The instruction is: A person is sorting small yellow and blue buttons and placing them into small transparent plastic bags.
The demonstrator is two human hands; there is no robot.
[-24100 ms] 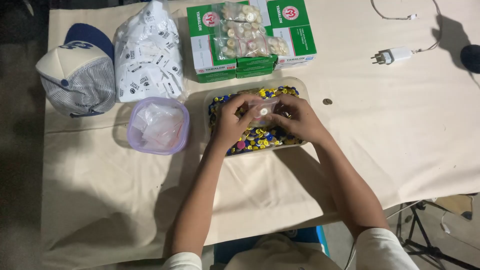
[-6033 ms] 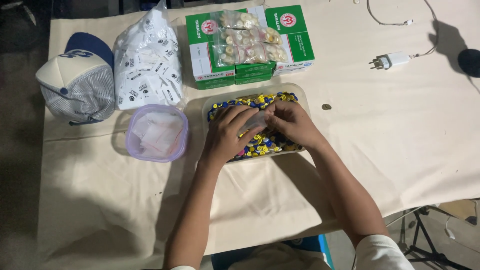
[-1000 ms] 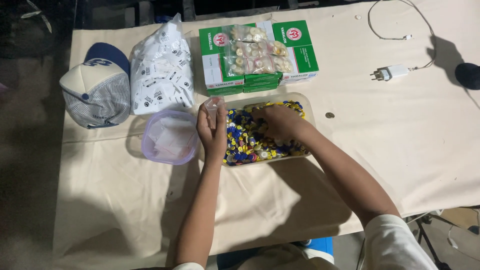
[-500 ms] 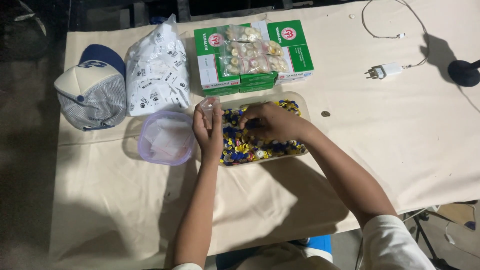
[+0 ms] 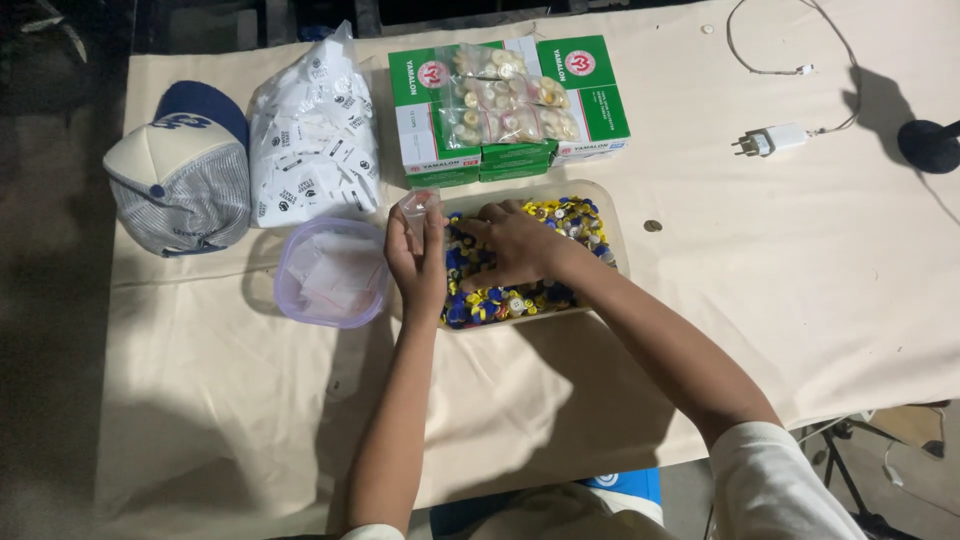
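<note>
Small clear plastic bag [image 5: 418, 205], thin, see-through and slightly crumpled, stands upright in the left hand [image 5: 417, 262], pinched by its lower part so that its top rises above the fingertips; whether anything is inside it cannot be told. It sits just over the left end of a clear rectangular tray [image 5: 612, 215] on the bench [image 5: 780, 300], which is covered with a pale beige cloth. The tray is filled with a heap of small round pieces [image 5: 490, 300] in blue, yellow, white and dark colours, too small to tell apart. The left grip is closed on the bag. The right hand [image 5: 515, 245] lies palm down on the heap, fingers spread and pointing toward the bag; whether its grip holds a piece cannot be told. Just left of the tray stands a round, pale purple container [image 5: 333, 272] with white paper-like bits inside. Behind the tray lie flat green and white boxes [image 5: 600, 100], with a clear bag of pale round pieces [image 5: 505, 95] on top of them. Left of the boxes sits a bulging clear sack of small white printed packets [image 5: 312, 135], and beside that a white and blue mesh cap [image 5: 180, 170]. A white plug with cable [image 5: 772, 140] and a small coin [image 5: 652, 226] lie to the right.
</note>
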